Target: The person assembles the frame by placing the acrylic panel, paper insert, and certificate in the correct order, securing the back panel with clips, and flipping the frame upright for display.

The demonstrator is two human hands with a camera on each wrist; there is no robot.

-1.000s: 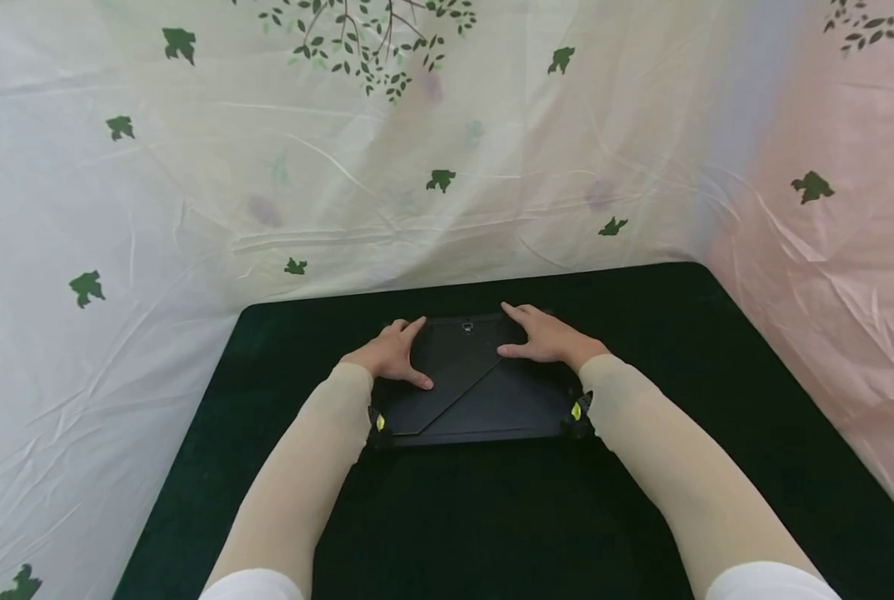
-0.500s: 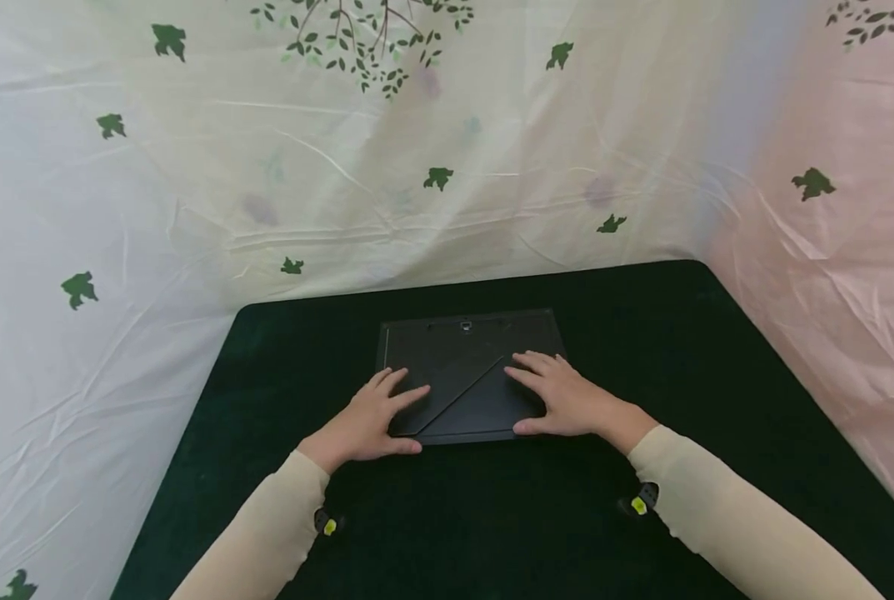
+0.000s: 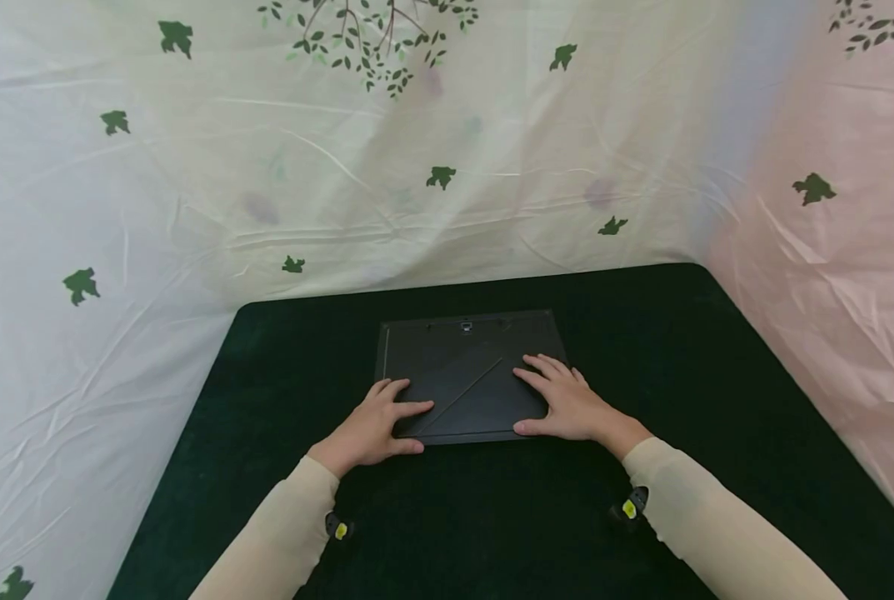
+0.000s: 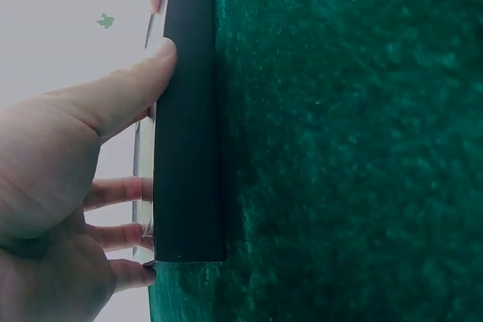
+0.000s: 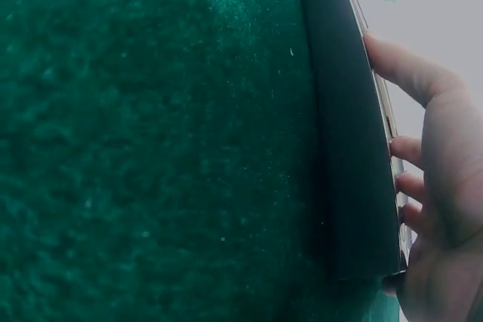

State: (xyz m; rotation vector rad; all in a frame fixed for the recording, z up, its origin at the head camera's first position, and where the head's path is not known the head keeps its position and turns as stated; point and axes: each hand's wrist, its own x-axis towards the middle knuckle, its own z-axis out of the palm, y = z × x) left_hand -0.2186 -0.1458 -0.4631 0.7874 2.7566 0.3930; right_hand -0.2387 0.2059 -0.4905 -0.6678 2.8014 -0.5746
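Note:
A black picture frame (image 3: 447, 358) lies face down, its back showing a small metal hanger (image 3: 466, 326) near the far edge and a diagonal seam. My left hand (image 3: 375, 423) rests on its near left corner with fingers spread and the thumb at the near edge. On the near right part lies my right hand (image 3: 566, 404), fingers also spread. In the left wrist view, the left thumb touches the top of the frame's dark side (image 4: 189, 126). The right wrist view has the right fingertips along the back's edge, above the side wall (image 5: 351, 148). The frame's front is hidden.
Dark green velvety cloth covers the table (image 3: 476, 517), which has rounded far corners. Behind it and at both sides hangs a pale curtain (image 3: 327, 200) printed with leaves and birds. Dark devices with yellow marks sit at both wrists.
Both hands have drawn back from the frame's far part to its near corners. During the last half second they have shifted only slightly. The frame lies in about the same place.

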